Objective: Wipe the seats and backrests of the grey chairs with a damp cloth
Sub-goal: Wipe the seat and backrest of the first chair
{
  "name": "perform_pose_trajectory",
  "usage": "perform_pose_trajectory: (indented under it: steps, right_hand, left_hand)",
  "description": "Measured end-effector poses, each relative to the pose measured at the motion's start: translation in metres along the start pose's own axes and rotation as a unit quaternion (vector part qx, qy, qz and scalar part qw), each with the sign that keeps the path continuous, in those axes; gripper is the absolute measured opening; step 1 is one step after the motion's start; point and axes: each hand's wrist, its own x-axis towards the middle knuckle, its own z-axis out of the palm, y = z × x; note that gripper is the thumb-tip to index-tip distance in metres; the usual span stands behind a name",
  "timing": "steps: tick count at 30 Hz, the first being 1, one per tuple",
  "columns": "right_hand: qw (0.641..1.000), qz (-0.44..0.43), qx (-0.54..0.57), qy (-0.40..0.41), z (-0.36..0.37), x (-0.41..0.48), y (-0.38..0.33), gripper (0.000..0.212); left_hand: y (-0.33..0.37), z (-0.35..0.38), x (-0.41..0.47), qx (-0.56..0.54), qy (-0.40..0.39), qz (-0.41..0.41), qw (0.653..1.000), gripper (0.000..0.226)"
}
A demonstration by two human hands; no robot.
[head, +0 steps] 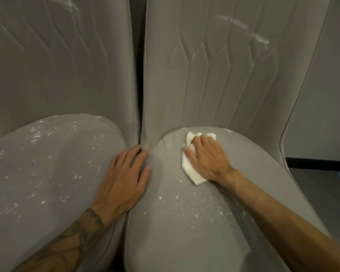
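White cloth [192,173] runs lengthwise toward the backrest [204,85], pressed under the flat right hand [206,156]; left hand [124,179] rests flat, empty.

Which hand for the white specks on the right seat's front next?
Right. The right hand presses the cloth on the right seat, just behind the specks; the left hand lies flat and empty along the gap beside it.
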Motion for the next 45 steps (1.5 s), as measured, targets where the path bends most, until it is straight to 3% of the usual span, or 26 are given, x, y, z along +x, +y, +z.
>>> perform_pose_trajectory:
  steps: [1, 3, 8, 11, 14, 19, 24, 26, 29, 32, 35, 39, 43, 45]
  right_hand:
    - [0.998, -0.041, 0.009, 0.042, 0.004, -0.007, -0.002, 0.046]
    - [0.995, -0.087, 0.0, 0.044, 0.001, -0.01, 0.012, 0.038]
    - [0.999, 0.035, -0.014, 0.006, -0.005, 0.017, 0.021, 0.038]
    - [0.999, -0.044, -0.029, -0.002, 0.0, 0.01, -0.005, 0.046]
    - [0.995, -0.094, 0.017, 0.015, -0.007, -0.001, 0.006, 0.031]
    - [1.0, 0.002, -0.027, 0.016, -0.006, 0.022, 0.009, 0.033]
    - [0.988, -0.138, 0.058, 0.048, 0.005, 0.003, -0.021, 0.028]
    - [0.993, -0.11, 0.036, 0.025, -0.001, 0.013, -0.006, 0.028]
    - [1.0, 0.009, -0.003, 0.016, -0.001, 0.037, -0.015, 0.036]
    - [0.995, -0.097, 0.011, 0.021, 0.001, 0.033, -0.052, 0.042]
    - [0.984, -0.168, 0.064, 0.021, -0.003, 0.02, -0.04, 0.029]
    - [1.0, -0.029, 0.006, 0.005, -0.005, 0.043, -0.034, 0.033]
    - [0.981, -0.162, 0.094, 0.055, -0.002, 0.012, -0.078, 0.024]
    - [0.979, -0.171, 0.108, 0.04, -0.005, 0.007, -0.066, 0.022]
  left_hand:
    - [0.0, -0.001, 0.0, 0.003, -0.001, -0.001, 1.0, 0.061]
    - [0.001, -0.002, 0.0, 0.003, -0.006, -0.003, 1.0, 0.063]
    - [-0.001, 0.0, 0.001, 0.009, -0.005, 0.0, 1.0, 0.06]
    - [-0.001, 0.001, 0.0, 0.007, -0.005, 0.002, 1.0, 0.059]
    - [-0.002, 0.002, 0.0, 0.008, -0.005, 0.003, 1.0, 0.059]
    - [-0.003, 0.005, 0.0, 0.003, 0.001, 0.001, 1.0, 0.06]
    - [-0.002, 0.004, 0.0, 0.01, 0.01, 0.004, 1.0, 0.057]
    - [-0.002, 0.003, -0.001, 0.009, 0.009, 0.003, 1.0, 0.058]
    - [-0.001, 0.003, 0.0, 0.011, 0.014, 0.006, 1.0, 0.056]
    - [0.0, 0.002, -0.001, 0.017, 0.018, 0.01, 1.0, 0.054]
    - [0.0, 0.001, 0.0, 0.014, 0.026, 0.016, 0.999, 0.054]
    - [-0.002, 0.003, -0.001, 0.019, 0.032, 0.021, 0.999, 0.053]
    - [-0.002, 0.003, -0.001, 0.013, 0.034, 0.021, 0.999, 0.054]
    - [-0.002, 0.003, -0.001, 0.014, 0.033, 0.023, 0.999, 0.055]
